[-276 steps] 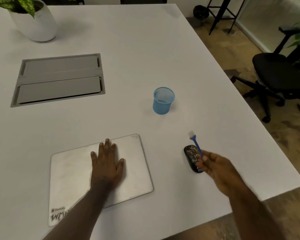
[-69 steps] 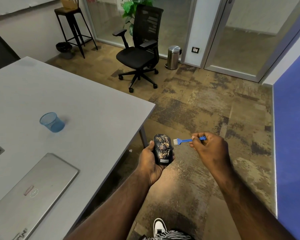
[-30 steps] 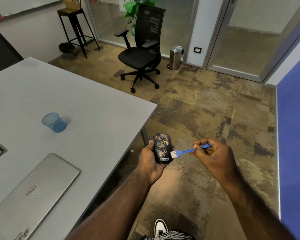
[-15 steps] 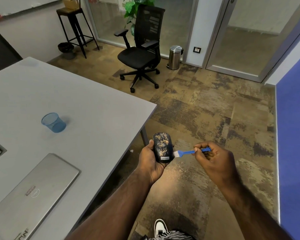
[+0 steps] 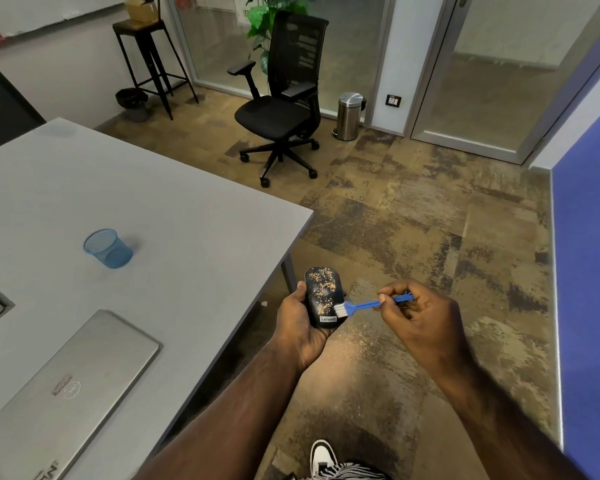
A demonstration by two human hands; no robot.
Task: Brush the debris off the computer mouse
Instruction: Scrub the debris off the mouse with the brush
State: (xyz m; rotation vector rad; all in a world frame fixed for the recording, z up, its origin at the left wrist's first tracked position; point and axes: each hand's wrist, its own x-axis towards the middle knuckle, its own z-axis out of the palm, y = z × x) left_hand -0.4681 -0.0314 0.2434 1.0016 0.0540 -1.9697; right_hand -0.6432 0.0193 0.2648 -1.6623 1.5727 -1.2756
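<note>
My left hand [image 5: 300, 327] grips a black computer mouse [image 5: 323, 295] off the table's right edge, over the floor. Tan crumbs speckle the mouse's upper surface. My right hand [image 5: 420, 323] pinches the handle of a small blue brush [image 5: 368, 304]. The brush's white bristles touch the lower right side of the mouse, just above its label.
A grey table [image 5: 174, 216] is on my left, with a blue mesh cup [image 5: 107, 248] and a closed silver laptop [image 5: 66, 386] on it. A black office chair [image 5: 281, 109], a steel bin [image 5: 350, 116] and a stool [image 5: 149, 57] stand farther off. My shoe [image 5: 323, 455] shows below.
I turned from the table and lifted the mouse into my left hand. In the last second the brush has stroked along the mouse's lower right side; the hands have barely shifted.
</note>
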